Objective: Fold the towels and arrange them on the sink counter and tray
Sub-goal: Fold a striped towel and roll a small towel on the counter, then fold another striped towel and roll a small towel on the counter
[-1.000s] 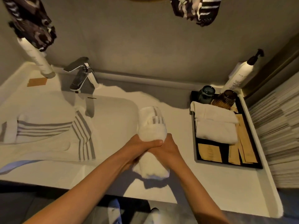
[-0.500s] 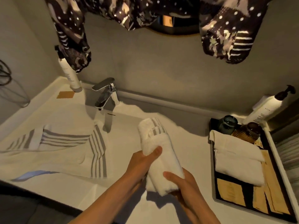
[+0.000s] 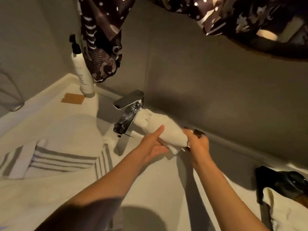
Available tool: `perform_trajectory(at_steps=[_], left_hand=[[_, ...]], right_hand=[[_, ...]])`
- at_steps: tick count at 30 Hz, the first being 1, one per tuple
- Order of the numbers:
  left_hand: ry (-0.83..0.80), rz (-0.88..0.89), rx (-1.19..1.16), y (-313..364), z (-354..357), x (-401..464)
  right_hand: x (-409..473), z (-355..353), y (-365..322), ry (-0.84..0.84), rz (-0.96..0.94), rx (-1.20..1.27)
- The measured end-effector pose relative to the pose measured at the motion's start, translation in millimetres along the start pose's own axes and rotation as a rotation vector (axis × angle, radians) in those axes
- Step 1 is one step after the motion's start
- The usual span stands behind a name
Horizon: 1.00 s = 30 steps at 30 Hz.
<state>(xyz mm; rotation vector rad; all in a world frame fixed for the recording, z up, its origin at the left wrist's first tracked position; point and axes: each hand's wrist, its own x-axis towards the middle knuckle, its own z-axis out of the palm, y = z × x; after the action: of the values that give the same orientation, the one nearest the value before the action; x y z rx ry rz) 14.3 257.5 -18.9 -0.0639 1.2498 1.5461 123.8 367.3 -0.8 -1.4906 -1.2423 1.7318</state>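
Observation:
A rolled white towel (image 3: 164, 130) lies at the back of the sink counter (image 3: 163, 185), its far end against the chrome faucet (image 3: 127, 112). My left hand (image 3: 154, 144) holds the roll from the near left side, thumb stretched along its top. My right hand (image 3: 198, 142) grips its right end, fingers curled round it. A striped white towel (image 3: 55, 157) lies spread over the basin at left. At the lower right, a folded white towel (image 3: 286, 212) rests in the black tray (image 3: 260, 185).
A white pump bottle (image 3: 83, 70) stands in the back left corner beside a brown paper square (image 3: 73, 98). Dark patterned cloth (image 3: 101, 39) hangs over the wall above. A dark cup (image 3: 293, 180) sits at the tray's far end.
Both hands carried the rolled towel from the counter's front middle to the back wall beside the faucet. The camera view tilted up and left, pushing the tray to the lower right corner.

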Motion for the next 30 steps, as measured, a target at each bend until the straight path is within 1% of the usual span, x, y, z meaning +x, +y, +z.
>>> perform_trajectory(at_steps=[1,2,3,5,7,8,10,11,13,16,18,20,22,26,30], left_hand=[[0.053,-0.026,0.163,7.2,-2.7,12.5],[0.111,-0.044,0.263,13.9,-5.6,26.2],[0.139,-0.044,0.305,17.4,-8.3,37.5],[0.139,-0.022,0.304,18.8,-3.4,47.1],[0.071,-0.063,0.269,14.2,3.5,43.9],[0.033,-0.098,0.264,10.8,4.4,39.4],[-0.014,-0.15,0.283,1.0,-0.3,25.9],[-0.018,-0.14,0.297,-3.4,-4.0,19.1],[0.01,-0.098,0.327,-10.6,-11.4,9.8],[0.062,-0.092,0.415,-20.2,-21.2,-2.8],[0.098,-0.116,0.45,-25.7,-28.9,-16.8],[0.115,-0.142,0.471,-28.4,-34.4,-35.5],[0.152,-0.138,0.534,-29.0,-41.5,-59.9],[0.273,0.006,0.758,-20.8,-78.7,-120.5],[0.411,0.082,0.851,-15.7,-141.0,-176.5]], right_hand=[[16.0,12.2,-1.6,0.053,-0.014,-0.064],[29.3,24.2,-1.9,0.092,-0.028,-0.121],[38.6,33.8,2.1,0.12,-0.032,-0.154],[35.7,41.2,10.6,0.16,-0.074,-0.184],[18.5,38.9,19.4,0.214,-0.233,-0.3],[6.8,35.4,22.0,0.236,-0.354,-0.37],[-14.4,25.2,25.4,0.234,-0.597,-0.497],[-21.2,19.6,26.8,0.225,-0.684,-0.559],[-30.1,9.9,29.9,0.201,-0.788,-0.657],[-40.8,-3.3,31.5,0.135,-0.872,-0.681],[-58.0,-8.0,35.1,0.107,-0.838,-0.645],[-78.9,-11.6,39.3,0.067,-0.764,-0.617],[-92.7,-14.3,45.1,-0.03,-0.702,-0.663],[-105.2,11.5,64.6,-0.321,-0.598,-0.863],[-154.6,57.4,96.6,-0.477,-0.455,-0.806]])
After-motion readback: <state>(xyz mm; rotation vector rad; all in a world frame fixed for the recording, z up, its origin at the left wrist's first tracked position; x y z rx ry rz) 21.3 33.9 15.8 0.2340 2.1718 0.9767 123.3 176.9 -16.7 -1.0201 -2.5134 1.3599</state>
